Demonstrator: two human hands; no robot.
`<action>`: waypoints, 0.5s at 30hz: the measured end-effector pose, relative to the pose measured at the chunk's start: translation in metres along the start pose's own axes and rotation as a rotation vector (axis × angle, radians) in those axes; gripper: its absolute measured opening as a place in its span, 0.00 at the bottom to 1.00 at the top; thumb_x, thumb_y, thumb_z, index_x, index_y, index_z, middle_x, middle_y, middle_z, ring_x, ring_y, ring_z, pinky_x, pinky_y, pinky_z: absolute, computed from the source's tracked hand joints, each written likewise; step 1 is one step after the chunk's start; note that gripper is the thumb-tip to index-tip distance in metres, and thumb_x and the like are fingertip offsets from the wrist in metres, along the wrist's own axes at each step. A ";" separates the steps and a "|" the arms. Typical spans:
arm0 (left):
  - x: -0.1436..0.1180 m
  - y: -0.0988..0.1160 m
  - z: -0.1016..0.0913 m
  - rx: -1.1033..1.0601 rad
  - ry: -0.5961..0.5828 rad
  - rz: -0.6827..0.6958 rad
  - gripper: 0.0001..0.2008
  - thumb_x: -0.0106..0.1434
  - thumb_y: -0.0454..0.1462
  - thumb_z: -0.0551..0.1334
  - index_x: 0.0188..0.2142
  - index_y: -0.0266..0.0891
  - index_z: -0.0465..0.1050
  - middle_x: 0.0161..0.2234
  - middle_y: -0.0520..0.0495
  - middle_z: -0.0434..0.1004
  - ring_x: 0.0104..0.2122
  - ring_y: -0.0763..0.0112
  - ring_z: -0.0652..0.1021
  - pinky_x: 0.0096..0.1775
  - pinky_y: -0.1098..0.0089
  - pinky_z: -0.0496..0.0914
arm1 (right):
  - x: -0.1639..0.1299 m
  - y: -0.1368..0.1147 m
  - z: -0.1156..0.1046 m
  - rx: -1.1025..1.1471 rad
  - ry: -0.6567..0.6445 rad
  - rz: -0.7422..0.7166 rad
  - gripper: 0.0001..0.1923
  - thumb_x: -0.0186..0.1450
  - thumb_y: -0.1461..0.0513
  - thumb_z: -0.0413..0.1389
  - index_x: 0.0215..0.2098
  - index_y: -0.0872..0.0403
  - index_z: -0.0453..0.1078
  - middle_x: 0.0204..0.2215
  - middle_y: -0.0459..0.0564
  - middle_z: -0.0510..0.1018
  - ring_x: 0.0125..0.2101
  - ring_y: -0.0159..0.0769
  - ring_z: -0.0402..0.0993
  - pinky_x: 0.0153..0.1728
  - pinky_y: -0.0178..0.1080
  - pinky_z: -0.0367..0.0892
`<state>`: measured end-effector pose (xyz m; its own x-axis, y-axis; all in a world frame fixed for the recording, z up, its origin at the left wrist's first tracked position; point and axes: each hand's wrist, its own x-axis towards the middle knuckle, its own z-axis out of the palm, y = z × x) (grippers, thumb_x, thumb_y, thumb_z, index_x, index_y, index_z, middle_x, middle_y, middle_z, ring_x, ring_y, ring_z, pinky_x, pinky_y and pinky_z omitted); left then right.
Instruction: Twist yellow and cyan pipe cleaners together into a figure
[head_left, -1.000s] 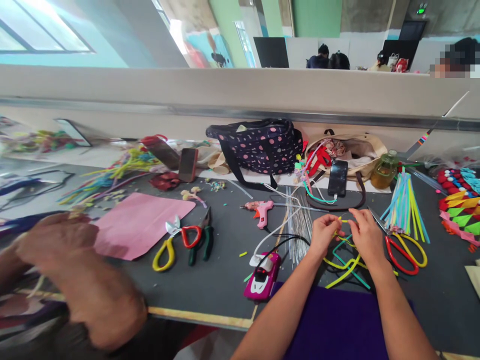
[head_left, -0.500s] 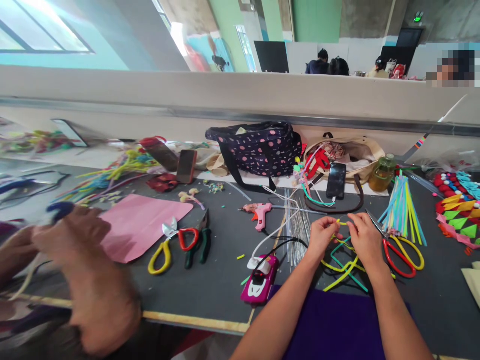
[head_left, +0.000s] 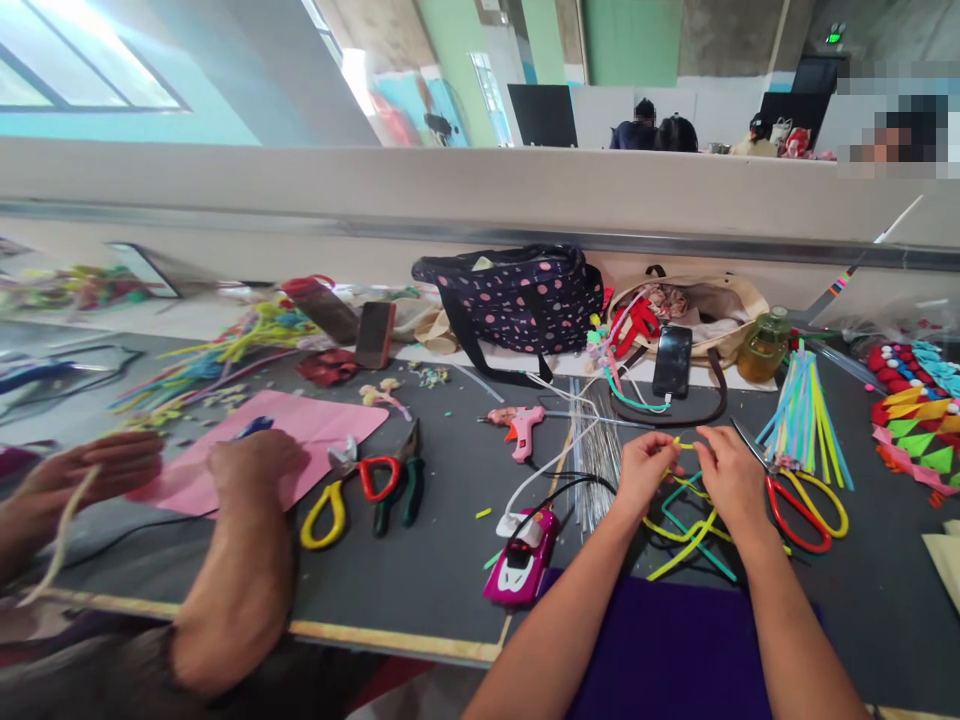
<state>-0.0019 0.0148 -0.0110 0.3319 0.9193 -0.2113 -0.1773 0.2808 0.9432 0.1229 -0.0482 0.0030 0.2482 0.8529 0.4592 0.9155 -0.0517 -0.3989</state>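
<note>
Head view: my left hand [head_left: 642, 468] and right hand [head_left: 726, 472] pinch yellow pipe cleaner [head_left: 679, 447] between closed fingertips, just above grey work mat [head_left: 450, 560]. Judged stage: early, stems only partly bent; loose yellow and green pipe cleaners [head_left: 686, 528] lie unjoined beneath. Red-handled scissors [head_left: 802, 500] beside right hand. Containers: polka-dot bag [head_left: 517, 295] zipped, contents hidden; beige tote [head_left: 712, 300] open, holding cloth, black phone [head_left: 673, 362] propped on it.

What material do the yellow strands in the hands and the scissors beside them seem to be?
Yellow strands: probably fuzzy wire pipe cleaners, matte; they keep sharp bends. The left hand and right hand pinch one. Scissors: grey metal blades with glossy red and yellow loop handles, likely plastic-coated.
</note>
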 end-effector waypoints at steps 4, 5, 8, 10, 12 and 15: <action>0.000 -0.001 -0.001 0.034 0.006 0.020 0.10 0.48 0.39 0.66 0.28 0.36 0.72 0.18 0.53 0.72 0.18 0.71 0.76 0.18 0.78 0.63 | 0.000 0.001 0.000 0.027 -0.011 0.006 0.15 0.68 0.61 0.48 0.49 0.53 0.71 0.40 0.54 0.77 0.39 0.41 0.74 0.37 0.40 0.67; 0.000 -0.001 -0.001 0.037 0.003 0.024 0.10 0.48 0.39 0.66 0.28 0.35 0.72 0.19 0.53 0.72 0.18 0.71 0.76 0.18 0.78 0.63 | 0.000 0.001 0.001 0.046 -0.007 0.006 0.15 0.68 0.61 0.48 0.49 0.53 0.71 0.41 0.54 0.76 0.39 0.41 0.74 0.37 0.40 0.67; 0.000 -0.001 -0.002 0.003 -0.007 0.022 0.11 0.48 0.40 0.67 0.28 0.35 0.72 0.19 0.52 0.72 0.18 0.71 0.77 0.18 0.78 0.64 | 0.001 0.004 0.002 0.131 0.025 0.008 0.16 0.67 0.61 0.49 0.51 0.53 0.70 0.42 0.55 0.75 0.40 0.41 0.73 0.39 0.41 0.68; 0.000 0.000 -0.003 -0.051 -0.020 0.011 0.11 0.47 0.40 0.68 0.27 0.34 0.71 0.19 0.52 0.72 0.18 0.72 0.76 0.17 0.78 0.64 | 0.001 0.005 0.002 0.178 0.038 0.018 0.17 0.67 0.61 0.49 0.52 0.54 0.69 0.43 0.56 0.74 0.40 0.41 0.73 0.40 0.42 0.69; -0.001 0.001 -0.003 -0.103 -0.031 -0.004 0.12 0.46 0.39 0.69 0.27 0.34 0.71 0.20 0.52 0.72 0.17 0.73 0.75 0.17 0.78 0.64 | 0.001 0.006 0.002 0.191 0.035 0.030 0.17 0.67 0.61 0.49 0.53 0.54 0.68 0.43 0.56 0.73 0.38 0.41 0.73 0.40 0.42 0.69; -0.001 0.004 -0.005 -0.158 -0.028 -0.025 0.14 0.45 0.39 0.70 0.28 0.34 0.71 0.20 0.52 0.72 0.17 0.74 0.74 0.16 0.78 0.64 | 0.001 0.005 0.000 0.172 0.022 0.033 0.17 0.68 0.59 0.49 0.53 0.54 0.69 0.43 0.56 0.75 0.38 0.41 0.74 0.39 0.42 0.68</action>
<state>-0.0078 0.0164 -0.0083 0.3634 0.9040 -0.2252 -0.3114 0.3457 0.8852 0.1277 -0.0473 0.0017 0.2860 0.8407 0.4597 0.8397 0.0112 -0.5430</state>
